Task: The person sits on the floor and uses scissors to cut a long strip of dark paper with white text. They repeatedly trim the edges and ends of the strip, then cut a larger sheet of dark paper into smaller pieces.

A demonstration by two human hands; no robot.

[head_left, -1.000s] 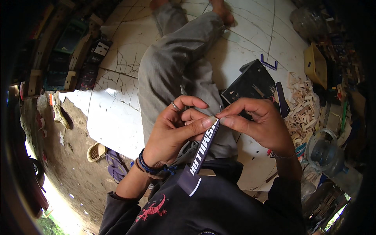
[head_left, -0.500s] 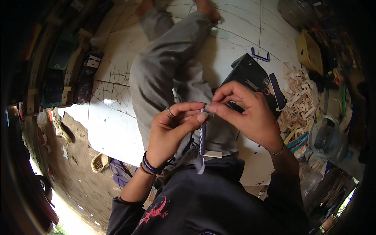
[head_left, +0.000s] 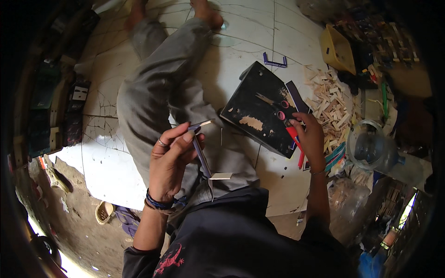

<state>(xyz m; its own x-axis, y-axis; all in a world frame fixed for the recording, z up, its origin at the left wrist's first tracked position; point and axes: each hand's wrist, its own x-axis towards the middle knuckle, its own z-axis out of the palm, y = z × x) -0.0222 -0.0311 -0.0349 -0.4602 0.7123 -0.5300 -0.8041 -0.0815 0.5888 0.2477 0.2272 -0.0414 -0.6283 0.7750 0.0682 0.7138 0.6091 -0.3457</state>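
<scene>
Probably light and fairly stiff, the purple-and-wood piece (head_left: 200, 155) is left of the black surface (head_left: 238, 102), pinched by the fingers of the left hand (head_left: 172, 160). Its thin wooden ends look breakable, so the middle seems the safest hold. At the black surface's right edge, the right hand (head_left: 309, 133) bends its fingers by a red tool (head_left: 295, 134); whether they grip it, I cannot tell. Scissors (head_left: 268, 100) lie on the black surface, tiled floor (head_left: 245, 46) beyond, wood offcuts (head_left: 331, 99) to its right.

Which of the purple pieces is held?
The bent piece pinched in the left hand; the U-shaped piece lies on the floor tiles, the flat strip beside the wooden sticks.
</scene>
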